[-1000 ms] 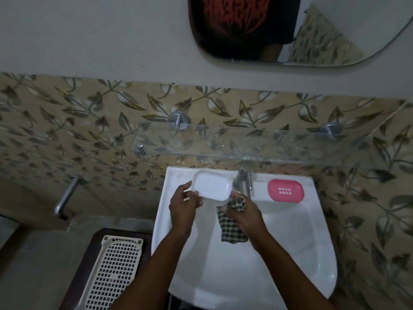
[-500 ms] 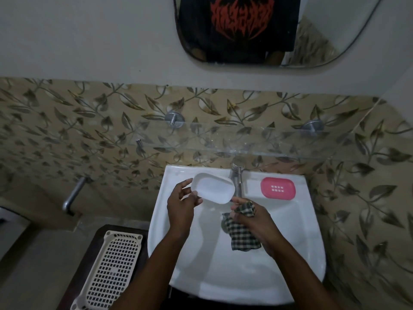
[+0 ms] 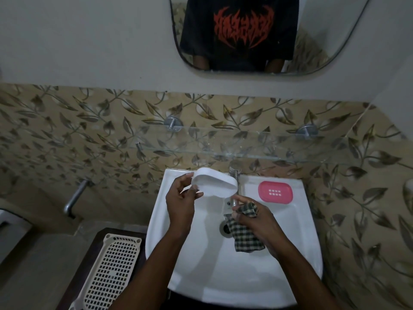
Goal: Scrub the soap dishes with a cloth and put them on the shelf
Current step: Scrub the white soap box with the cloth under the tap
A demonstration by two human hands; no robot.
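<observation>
My left hand (image 3: 181, 203) holds a white soap dish (image 3: 215, 183) by its left end, lifted and tilted above the back of the white sink (image 3: 290, 253). Over the drain, my right hand (image 3: 257, 222) grips a green checked cloth (image 3: 244, 237) that hangs down into the basin. A pink soap dish (image 3: 275, 192) lies flat on the sink's back right ledge. The glass shelf (image 3: 245, 144) runs along the tiled wall just above the sink, with nothing on it.
A chrome tap (image 3: 234, 173) stands at the back of the sink between the two dishes. A cream perforated basket (image 3: 107, 271) lies on a dark stand to the left. A metal pipe (image 3: 74, 198) juts from the left wall. A mirror (image 3: 268, 34) hangs above.
My left hand has lifted the white soap dish off the sink ledge and tilted it. My right hand with the cloth has shifted slightly right, over the drain.
</observation>
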